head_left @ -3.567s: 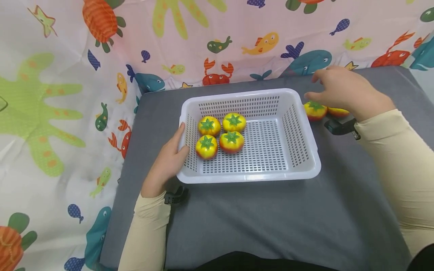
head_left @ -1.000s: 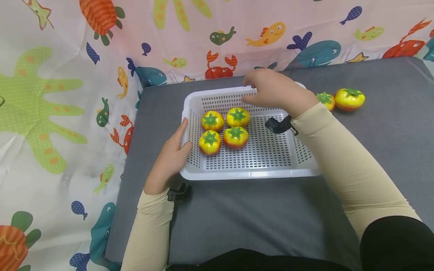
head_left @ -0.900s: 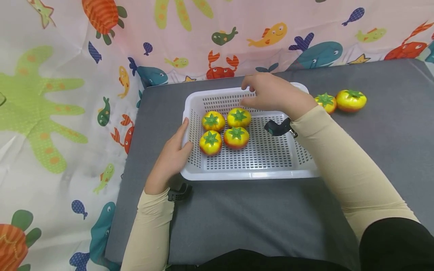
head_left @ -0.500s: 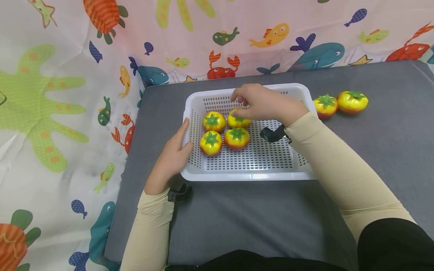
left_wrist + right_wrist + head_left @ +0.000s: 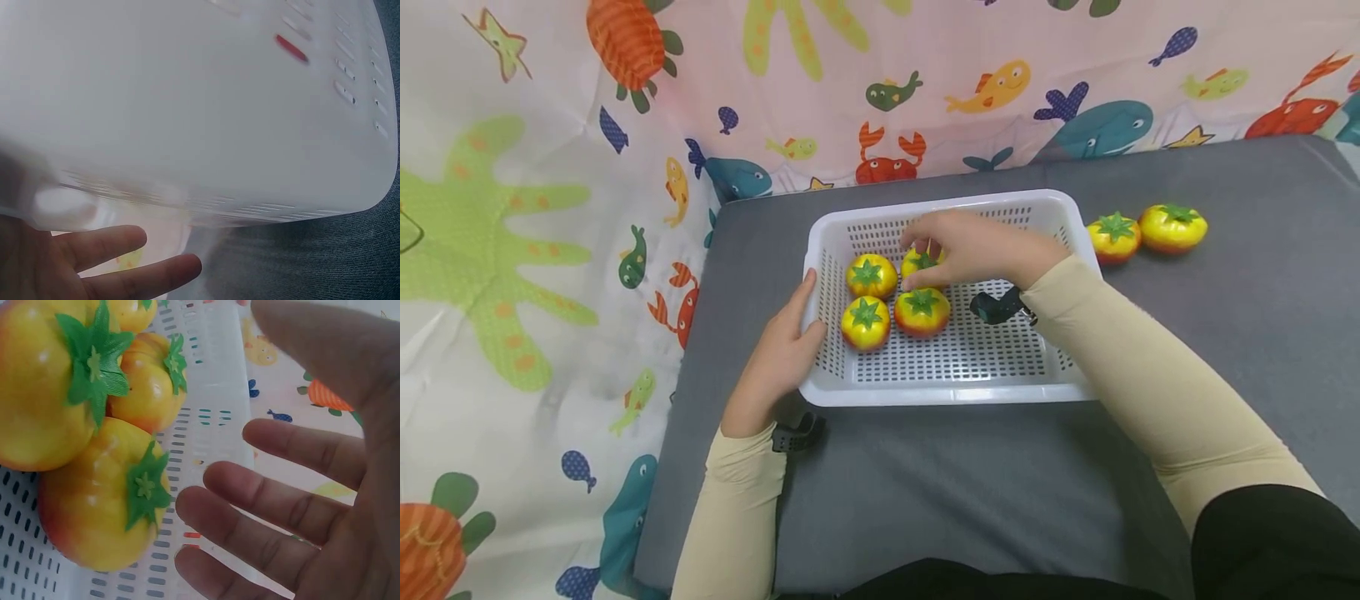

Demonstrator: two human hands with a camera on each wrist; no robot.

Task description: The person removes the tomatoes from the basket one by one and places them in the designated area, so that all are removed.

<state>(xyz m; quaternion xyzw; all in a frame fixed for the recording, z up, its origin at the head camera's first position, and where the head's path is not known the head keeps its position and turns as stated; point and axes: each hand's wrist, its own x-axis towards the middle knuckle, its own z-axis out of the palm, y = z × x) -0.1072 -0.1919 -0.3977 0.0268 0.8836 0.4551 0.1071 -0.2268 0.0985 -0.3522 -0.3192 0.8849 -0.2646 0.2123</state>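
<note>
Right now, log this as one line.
basket: four fruits; left hand: at basket's left end; right hand: at basket's rear-right fruit; table: two fruits

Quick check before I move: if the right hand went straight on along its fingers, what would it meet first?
Most likely the back-right yellow fruit in the white basket; in the wrist view the right hand points towards it. Depth is unclear; it might pass above.

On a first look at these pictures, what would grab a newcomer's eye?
Four glossy yellow fruits cluster in the left part of the white basket, the right hand over one of them. Then two more fruits right of the basket, and the sea-creature curtain behind.
</note>
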